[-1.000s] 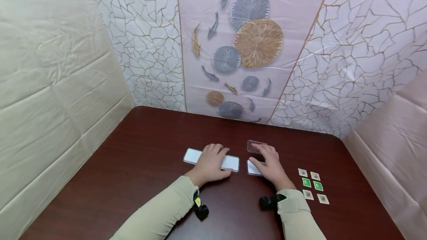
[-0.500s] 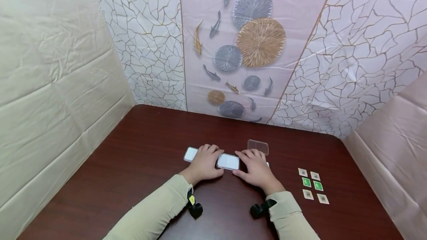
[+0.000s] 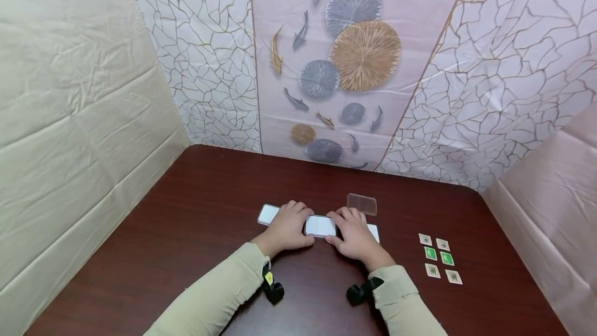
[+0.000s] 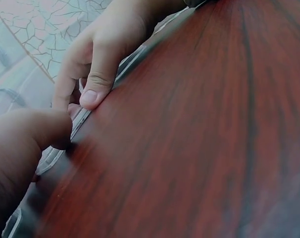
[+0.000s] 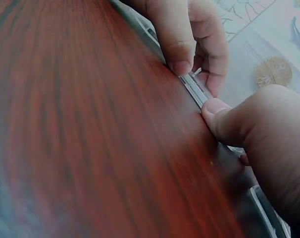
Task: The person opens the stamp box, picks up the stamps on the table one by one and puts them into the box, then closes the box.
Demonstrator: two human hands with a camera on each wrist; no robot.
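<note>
In the head view, a flat clear plastic case (image 3: 321, 226) with a white inside lies between the hands. My left hand (image 3: 286, 226) grips its left end, thumb at the near edge and fingers over the far edge. My right hand (image 3: 355, 233) pinches its right end the same way. The right wrist view shows both thumbs along the case's narrow side (image 5: 194, 90). Left of the left hand, part of another white case (image 3: 268, 214) shows. A third white case (image 3: 373, 232) is mostly hidden under the right hand.
A clear lid (image 3: 361, 204) lies flat behind the right hand. Farther right, several small stamp-like squares (image 3: 430, 253), two of them green, are laid in two columns on the dark wooden table (image 3: 224, 191). Patterned cloth (image 3: 322, 118) hangs behind the table.
The right hand has come left from the right case and lid to the middle case's right end. The left hand has shifted slightly left, uncovering more of the middle case.
</note>
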